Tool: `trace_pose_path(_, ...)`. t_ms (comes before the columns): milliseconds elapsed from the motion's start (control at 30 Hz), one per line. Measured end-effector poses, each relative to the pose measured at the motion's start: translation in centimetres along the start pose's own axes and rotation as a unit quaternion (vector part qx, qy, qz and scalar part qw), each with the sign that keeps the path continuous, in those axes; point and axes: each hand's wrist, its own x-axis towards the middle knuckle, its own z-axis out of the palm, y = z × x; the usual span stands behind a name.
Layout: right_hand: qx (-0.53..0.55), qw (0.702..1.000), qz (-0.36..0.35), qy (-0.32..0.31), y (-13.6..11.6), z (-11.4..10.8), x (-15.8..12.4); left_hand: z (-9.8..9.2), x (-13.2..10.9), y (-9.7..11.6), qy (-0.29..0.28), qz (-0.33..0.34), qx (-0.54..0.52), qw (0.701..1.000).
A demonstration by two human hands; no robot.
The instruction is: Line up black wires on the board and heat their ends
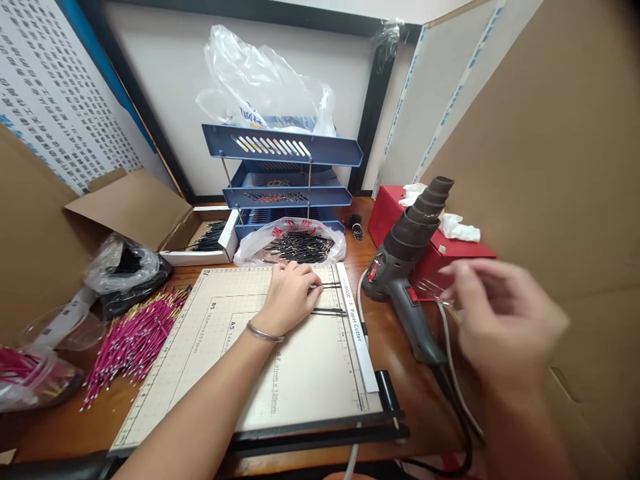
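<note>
beyond the paper cutter (pixel 300 390), a white box (pixel 229 238) at eleven and clear bag (pixel 246 252) at twelve held black rods (pixel 309 245). the right hand (pixel 510 320) blurred, its grip unreadable; the left hand (pixel 294 293) curled fingers over dark strips (pixel 329 311) at the cutter's two, hold unclear.

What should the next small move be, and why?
Probably lower the right hand toward the thin black strips: the left hand partly covers them on the paper cutter, while the right is raised beside the heat gun; its grip is too blurred to judge.
</note>
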Motion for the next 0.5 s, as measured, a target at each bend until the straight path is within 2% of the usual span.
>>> trace_pose_path(67,-0.087,0.996,0.024,0.022,1.7,-1.2,3.2,0.0,0.0,0.0,-0.002,-0.003,-0.003,1.000)
trace_pose_path(100,-0.147,0.988,0.037,0.005,3.1,-1.5,4.8,0.0,0.0,0.0,-0.003,-0.003,-0.005,1.000)
trace_pose_path(167,-0.263,0.962,0.042,-0.061,6.0,-1.6,7.5,0.0,-0.1,0.0,-0.006,-0.005,-0.009,1.000)
trace_pose_path(267,-0.335,0.927,0.045,-0.164,9.0,-1.1,10.2,0.1,-0.1,-0.1,-0.008,-0.009,-0.013,1.000)
trace_pose_path(400,-0.357,0.901,0.068,-0.238,9.1,-0.1,12.0,0.1,0.0,-0.1,-0.013,-0.010,-0.015,1.000)
trace_pose_path(500,-0.341,0.904,0.105,-0.234,8.5,0.7,13.3,0.1,0.0,-0.1,-0.010,-0.009,-0.014,1.000)
